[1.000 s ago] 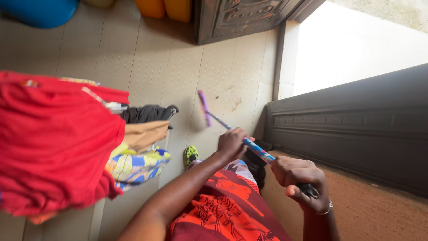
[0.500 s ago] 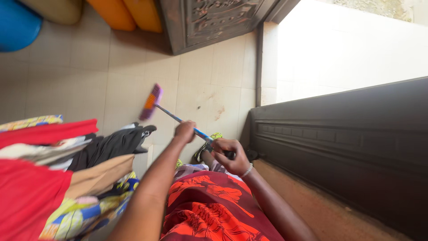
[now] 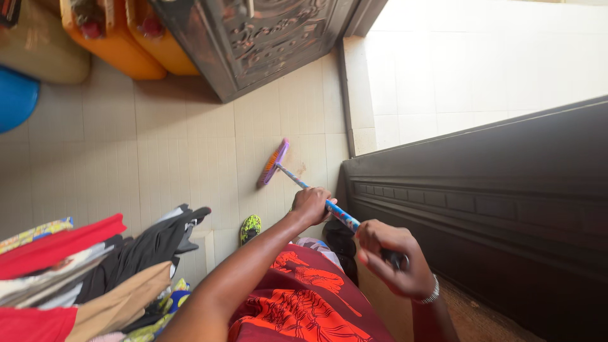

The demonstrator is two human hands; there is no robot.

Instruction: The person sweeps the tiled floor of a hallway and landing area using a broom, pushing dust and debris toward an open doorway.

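Note:
A broom with a purple and orange head (image 3: 273, 163) and a blue patterned handle (image 3: 342, 216) rests its bristles on the pale tiled floor (image 3: 164, 152). My left hand (image 3: 311, 204) grips the handle lower down, nearer the head. My right hand (image 3: 391, 259) grips the top end of the handle, close to my body; a metal bracelet sits on that wrist. A red and maroon patterned garment (image 3: 297, 297) covers my lap. A green shoe (image 3: 250, 228) shows just past my left forearm.
A dark carved wooden door (image 3: 253, 38) stands open ahead; a dark panelled door leaf (image 3: 481, 209) runs along the right. Orange jerrycans (image 3: 120, 44) and a blue container (image 3: 12, 95) stand at the back left. Clothes (image 3: 88, 272) hang at lower left. Bright tiles (image 3: 481, 63) lie outside.
The view has swung and the broom head has shifted across the floor tiles. Both hands stay on the handle, and the right hand has drawn back from the left along it.

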